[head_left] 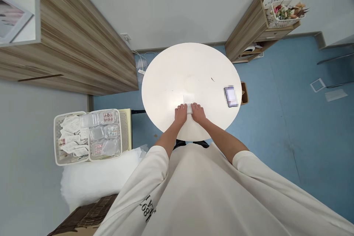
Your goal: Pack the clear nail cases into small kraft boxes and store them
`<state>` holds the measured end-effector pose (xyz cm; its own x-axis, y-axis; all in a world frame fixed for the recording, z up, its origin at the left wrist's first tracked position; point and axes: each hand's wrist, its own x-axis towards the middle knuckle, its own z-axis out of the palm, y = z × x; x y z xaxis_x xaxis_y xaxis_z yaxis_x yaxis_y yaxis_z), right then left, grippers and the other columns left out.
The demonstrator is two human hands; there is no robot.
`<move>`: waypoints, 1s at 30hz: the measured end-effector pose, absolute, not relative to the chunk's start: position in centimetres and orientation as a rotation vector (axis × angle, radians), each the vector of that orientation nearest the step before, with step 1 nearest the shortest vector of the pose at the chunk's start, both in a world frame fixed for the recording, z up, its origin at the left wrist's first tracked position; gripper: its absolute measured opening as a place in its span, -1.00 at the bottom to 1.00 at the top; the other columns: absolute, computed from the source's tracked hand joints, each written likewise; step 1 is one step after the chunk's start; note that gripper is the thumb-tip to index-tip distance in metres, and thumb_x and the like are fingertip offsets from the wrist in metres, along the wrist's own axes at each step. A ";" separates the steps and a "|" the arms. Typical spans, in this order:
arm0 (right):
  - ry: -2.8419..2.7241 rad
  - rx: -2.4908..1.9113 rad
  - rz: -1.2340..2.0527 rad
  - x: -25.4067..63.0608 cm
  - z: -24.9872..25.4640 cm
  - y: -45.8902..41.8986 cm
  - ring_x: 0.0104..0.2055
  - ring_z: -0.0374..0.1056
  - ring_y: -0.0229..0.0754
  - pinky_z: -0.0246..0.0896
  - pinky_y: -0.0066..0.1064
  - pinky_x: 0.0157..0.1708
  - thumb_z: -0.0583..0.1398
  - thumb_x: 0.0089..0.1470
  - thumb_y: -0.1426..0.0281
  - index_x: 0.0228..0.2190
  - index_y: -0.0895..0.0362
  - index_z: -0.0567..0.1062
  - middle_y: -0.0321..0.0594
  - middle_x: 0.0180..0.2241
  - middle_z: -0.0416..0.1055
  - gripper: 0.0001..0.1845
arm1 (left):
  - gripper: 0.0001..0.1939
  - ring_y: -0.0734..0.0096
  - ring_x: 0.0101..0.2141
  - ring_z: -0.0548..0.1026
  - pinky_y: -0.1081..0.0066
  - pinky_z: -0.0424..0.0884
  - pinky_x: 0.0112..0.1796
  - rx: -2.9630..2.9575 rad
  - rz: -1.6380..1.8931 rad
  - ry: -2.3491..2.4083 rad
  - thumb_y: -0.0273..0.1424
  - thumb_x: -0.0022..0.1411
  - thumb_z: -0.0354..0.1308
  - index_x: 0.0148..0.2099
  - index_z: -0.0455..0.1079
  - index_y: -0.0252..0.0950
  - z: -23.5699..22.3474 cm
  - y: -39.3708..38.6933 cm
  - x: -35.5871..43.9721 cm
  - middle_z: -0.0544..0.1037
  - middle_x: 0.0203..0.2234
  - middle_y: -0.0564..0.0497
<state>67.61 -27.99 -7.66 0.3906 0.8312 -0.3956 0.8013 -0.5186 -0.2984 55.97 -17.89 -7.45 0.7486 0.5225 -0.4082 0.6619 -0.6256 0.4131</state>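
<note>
A small pale, see-through flat case [189, 99] lies on the white oval table [190, 59], near its front edge. It looks like thin clear plastic; its far part lies flat beyond my fingers, and I cannot make out anything inside it. My left hand [181, 113] has its fingers curled at the near part's left side, with a ring on one finger. On the opposite side, my right hand [198, 113] holds the same part with bent fingers. A narrow strip of the case shows between the two hands; the thumbs are mostly hidden.
A phone-like blurred object [231, 96] lies at the table's right. White baskets [56, 140] with clear cases and packets stand at the left, beside white wrapping [96, 180]. Wooden cabinets [91, 37] flank the table, and a cardboard box [245, 94] sits behind its right edge.
</note>
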 end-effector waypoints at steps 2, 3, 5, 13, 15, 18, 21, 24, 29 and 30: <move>-1.506 -2.568 0.801 68.0 -7.6 -27.5 0.14 0.17 0.17 0.15 -0.07 0.05 0.19 0.11 0.49 0.23 0.13 0.20 0.12 0.24 0.20 -0.34 | -0.37 -0.13 0.18 0.23 0.04 0.18 0.10 2.403 -0.331 0.890 -0.49 0.23 0.10 0.33 0.11 -0.25 -7.4 -17.6 56.3 0.29 0.17 -0.30; -1.519 -2.558 0.817 68.2 -7.5 -27.2 0.14 0.19 0.17 0.15 -0.07 0.05 0.20 0.10 0.49 0.22 0.14 0.21 0.11 0.22 0.21 -0.35 | -0.39 -0.14 0.18 0.23 0.04 0.17 0.10 2.405 -0.330 0.887 -0.48 0.21 0.13 0.30 0.14 -0.26 -7.3 -17.4 56.4 0.29 0.17 -0.30; -1.557 -2.526 0.871 68.7 -7.2 -27.1 0.13 0.21 0.16 0.14 -0.07 0.07 0.21 0.10 0.45 0.20 0.13 0.23 0.09 0.20 0.24 -0.37 | -0.42 -0.16 0.18 0.22 0.04 0.16 0.10 2.401 -0.332 0.873 -0.43 0.19 0.17 0.26 0.18 -0.26 -7.1 -17.2 56.3 0.27 0.17 -0.29; -1.587 -2.360 1.129 68.4 -5.7 -30.5 0.02 0.40 0.07 0.25 -0.17 -0.04 0.21 0.23 0.24 0.14 0.07 0.34 0.00 0.11 0.39 -0.52 | -0.54 -0.07 0.16 0.24 0.07 0.18 0.09 2.388 -0.427 0.788 -0.29 0.25 0.11 0.18 0.26 -0.23 -5.3 -18.9 52.7 0.31 0.13 -0.24; -1.592 -2.328 1.174 68.0 -5.3 -31.4 0.03 0.41 0.07 0.26 -0.19 -0.05 0.19 0.26 0.22 0.14 0.06 0.37 -0.01 0.12 0.39 -0.54 | -0.58 -0.06 0.15 0.25 0.08 0.20 0.09 2.367 -0.466 0.776 -0.26 0.27 0.09 0.15 0.30 -0.22 -5.1 -19.5 51.9 0.33 0.12 -0.23; -1.609 -2.290 1.248 68.0 -4.6 -31.8 0.01 0.43 0.05 0.28 -0.22 -0.07 0.12 0.31 0.18 0.12 0.06 0.40 -0.03 0.08 0.43 -0.58 | -0.62 -0.04 0.15 0.28 0.09 0.21 0.10 2.289 -0.558 0.775 -0.20 0.30 0.03 0.09 0.34 -0.23 -5.0 -19.6 51.6 0.36 0.10 -0.22; -1.595 -2.284 1.268 68.5 -4.3 -31.0 0.04 0.41 0.03 0.28 -0.25 -0.06 0.07 0.34 0.16 0.14 0.06 0.39 -0.04 0.07 0.43 -0.57 | -0.61 -0.04 0.17 0.30 0.11 0.23 0.10 2.140 -0.629 0.851 -0.16 0.35 -0.04 0.09 0.34 -0.24 -5.0 -18.9 52.4 0.36 0.13 -0.21; -1.518 -2.357 1.244 69.0 -4.8 -29.6 0.02 0.40 0.03 0.27 -0.27 -0.09 0.06 0.35 0.18 0.14 0.06 0.36 -0.05 0.04 0.45 -0.58 | -0.59 0.01 0.13 0.37 0.17 0.29 0.04 1.948 -0.615 0.979 -0.14 0.41 -0.13 0.10 0.33 -0.26 -5.1 -18.0 53.6 0.39 0.13 -0.23; -1.237 -2.479 1.151 68.4 -6.1 -27.8 -0.01 0.39 0.03 0.27 -0.27 -0.14 0.10 0.31 0.21 0.24 0.06 0.18 -0.04 0.03 0.43 -0.47 | -0.58 0.07 0.06 0.44 0.24 0.36 -0.03 1.827 -0.459 1.131 -0.20 0.42 -0.08 0.20 0.23 -0.30 -5.7 -18.4 54.4 0.42 0.10 -0.25; -1.180 -2.493 1.114 68.1 -6.4 -27.6 0.03 0.37 0.04 0.27 -0.27 -0.13 0.10 0.31 0.21 0.27 0.07 0.14 -0.02 0.06 0.40 -0.43 | -0.55 0.07 0.08 0.43 0.24 0.36 -0.02 1.833 -0.425 1.146 -0.23 0.40 -0.04 0.25 0.17 -0.30 -5.9 -18.8 54.3 0.40 0.13 -0.25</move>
